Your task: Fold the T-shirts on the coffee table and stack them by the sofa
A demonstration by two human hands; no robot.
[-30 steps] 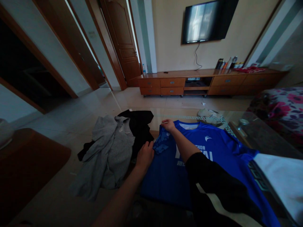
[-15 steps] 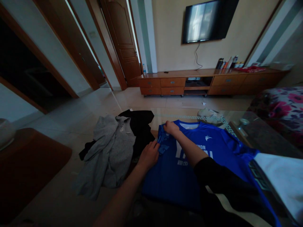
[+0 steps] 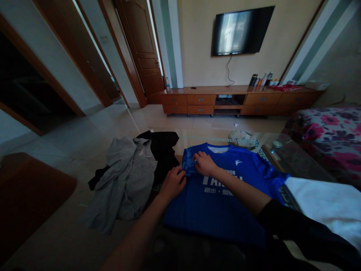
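Observation:
A blue T-shirt [image 3: 208,214] with white lettering and a bird logo lies spread on a glass-topped table. Its left sleeve, with a lighter blue pattern, is turned inward over the body. On that patterned part rest the bent, separated fingertips of my right hand [image 3: 205,164]. My left hand [image 3: 172,183] touches the shirt's left edge just below, fingers bent and a little apart. Left of it lie a grey garment [image 3: 132,180] and a black garment [image 3: 165,150], loosely heaped. White cloth [image 3: 324,203] lies to the shirt's right.
The glass table [image 3: 293,158] has a key-pattern border, with a crumpled clear plastic bag [image 3: 241,136] near its far edge. A flowered sofa cover [image 3: 332,124] is at right, a brown piece of furniture [image 3: 34,195] at left. Beyond stand a long TV cabinet [image 3: 200,99] and a wall television [image 3: 242,32].
My right hand has let go of the sleeve's upper edge and come down and toward me onto the patterned fabric. My left hand stays at the shirt's edge. The view has shifted slightly right.

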